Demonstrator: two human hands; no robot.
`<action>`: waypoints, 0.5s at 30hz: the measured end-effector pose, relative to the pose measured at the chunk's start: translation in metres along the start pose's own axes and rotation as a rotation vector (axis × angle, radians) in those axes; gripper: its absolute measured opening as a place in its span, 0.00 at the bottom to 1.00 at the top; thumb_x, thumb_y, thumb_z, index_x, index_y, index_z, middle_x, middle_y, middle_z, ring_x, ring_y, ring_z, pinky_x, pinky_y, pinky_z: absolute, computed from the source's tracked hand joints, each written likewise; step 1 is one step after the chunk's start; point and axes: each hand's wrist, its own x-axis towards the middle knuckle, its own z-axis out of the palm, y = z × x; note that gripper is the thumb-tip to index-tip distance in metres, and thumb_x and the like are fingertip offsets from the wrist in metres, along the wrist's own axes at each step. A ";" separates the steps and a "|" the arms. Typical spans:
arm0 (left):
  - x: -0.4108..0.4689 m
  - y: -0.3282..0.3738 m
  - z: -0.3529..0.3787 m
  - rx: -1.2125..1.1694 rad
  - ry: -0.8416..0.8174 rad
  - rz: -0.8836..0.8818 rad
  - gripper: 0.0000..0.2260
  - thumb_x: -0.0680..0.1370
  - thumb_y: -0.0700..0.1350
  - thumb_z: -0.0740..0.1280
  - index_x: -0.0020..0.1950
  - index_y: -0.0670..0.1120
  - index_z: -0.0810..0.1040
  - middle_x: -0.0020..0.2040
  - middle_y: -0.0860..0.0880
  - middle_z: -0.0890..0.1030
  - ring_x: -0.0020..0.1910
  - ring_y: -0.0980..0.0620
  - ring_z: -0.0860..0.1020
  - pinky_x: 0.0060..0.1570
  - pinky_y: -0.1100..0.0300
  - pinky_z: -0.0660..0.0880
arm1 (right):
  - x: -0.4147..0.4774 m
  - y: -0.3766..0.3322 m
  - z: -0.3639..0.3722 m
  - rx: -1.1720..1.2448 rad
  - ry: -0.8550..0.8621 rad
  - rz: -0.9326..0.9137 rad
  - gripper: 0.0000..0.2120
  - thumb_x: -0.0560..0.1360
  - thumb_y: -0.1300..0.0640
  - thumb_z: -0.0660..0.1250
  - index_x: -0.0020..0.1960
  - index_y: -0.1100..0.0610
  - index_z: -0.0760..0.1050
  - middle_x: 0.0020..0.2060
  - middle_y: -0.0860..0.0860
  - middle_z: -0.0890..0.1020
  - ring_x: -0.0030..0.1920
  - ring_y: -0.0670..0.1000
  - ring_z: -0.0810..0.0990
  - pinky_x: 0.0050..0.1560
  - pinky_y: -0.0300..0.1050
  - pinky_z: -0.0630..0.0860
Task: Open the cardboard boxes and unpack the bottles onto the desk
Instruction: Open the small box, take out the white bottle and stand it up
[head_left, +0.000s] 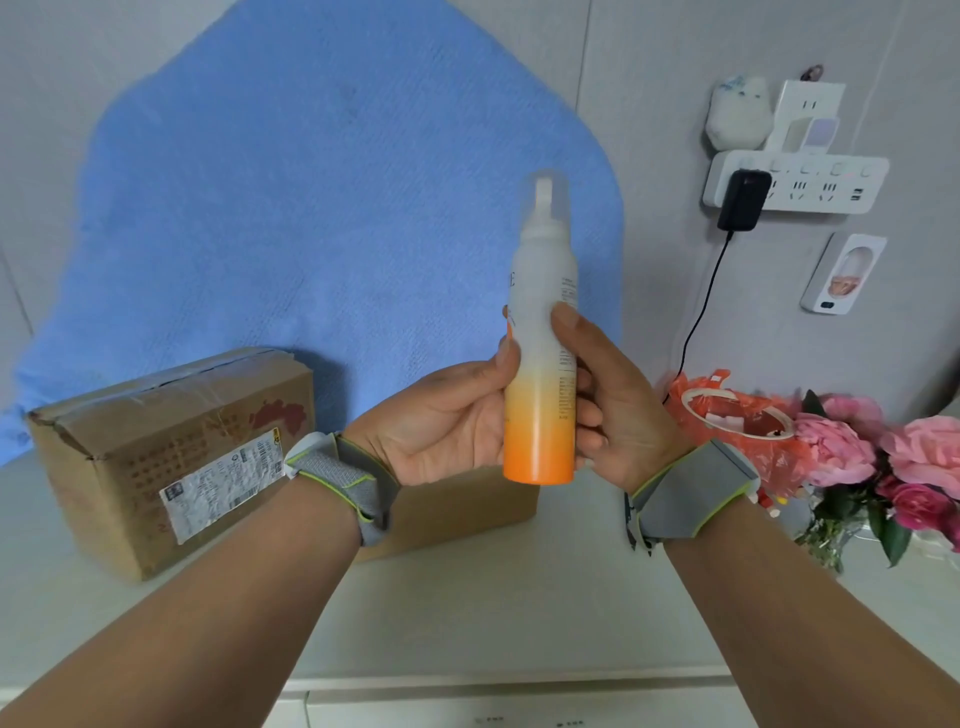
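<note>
A tall white-to-orange pump bottle (540, 405) with a clear cap is held upright in the air above the white desk (493, 613). My left hand (447, 421) grips its left side and my right hand (608, 400) grips its right side, thumb on the front. A taped cardboard box (156, 457) with a shipping label stands on the desk to the left, its top flaps looking closed. A second cardboard box (457, 514) lies behind my hands, mostly hidden.
Pink flowers in a glass vase (883, 467) and a red plastic bag (748, 421) stand at the right. A power strip with a black charger (743, 200) and cable hangs on the wall. A blue cloth (311, 208) covers the wall behind.
</note>
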 end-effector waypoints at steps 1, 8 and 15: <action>0.000 0.000 -0.002 0.013 0.049 -0.004 0.29 0.76 0.59 0.64 0.68 0.38 0.73 0.61 0.38 0.80 0.59 0.42 0.80 0.70 0.39 0.66 | 0.001 0.001 0.002 -0.060 0.054 -0.065 0.20 0.71 0.42 0.69 0.49 0.58 0.72 0.19 0.47 0.70 0.15 0.45 0.65 0.17 0.34 0.64; 0.001 -0.005 0.002 0.097 0.354 0.036 0.29 0.73 0.63 0.65 0.60 0.40 0.80 0.48 0.42 0.83 0.42 0.47 0.83 0.46 0.53 0.81 | 0.006 0.002 0.010 -0.579 0.467 -0.364 0.24 0.69 0.42 0.72 0.46 0.63 0.72 0.32 0.54 0.77 0.28 0.47 0.77 0.29 0.39 0.73; 0.004 -0.014 0.006 -0.301 0.151 0.117 0.29 0.79 0.65 0.52 0.56 0.40 0.74 0.39 0.45 0.76 0.31 0.52 0.75 0.34 0.62 0.74 | 0.003 0.001 0.006 -0.282 0.189 -0.093 0.32 0.70 0.31 0.61 0.55 0.60 0.75 0.32 0.52 0.71 0.29 0.48 0.77 0.34 0.49 0.76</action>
